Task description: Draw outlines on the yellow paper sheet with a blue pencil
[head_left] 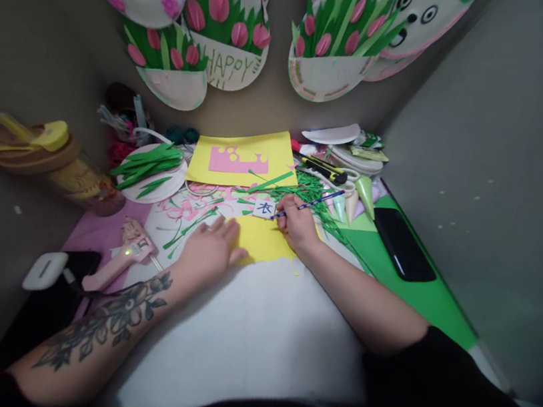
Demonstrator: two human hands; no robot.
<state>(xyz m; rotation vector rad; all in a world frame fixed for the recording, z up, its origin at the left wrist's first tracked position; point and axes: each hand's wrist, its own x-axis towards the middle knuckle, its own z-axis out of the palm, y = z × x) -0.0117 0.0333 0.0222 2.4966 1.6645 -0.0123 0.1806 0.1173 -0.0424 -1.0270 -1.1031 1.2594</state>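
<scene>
My right hand (298, 223) is closed round a blue pencil (319, 201), its tip at a small white card (264, 208) marked with a blue character. The card lies at the top edge of a yellow paper piece (259, 239). My left hand (210, 249) lies flat and open on the table, fingers pressing the left edge of that yellow paper. My left forearm bears a dark tattoo.
A pink glue gun (118, 261) lies left of my left hand. A paper plate with green strips (150, 173), a yellow sheet with a pink crown (240, 159), green scraps (311, 189), scissors, a cutter and paper cones (366, 193) sit behind. A black phone (403, 245) lies right.
</scene>
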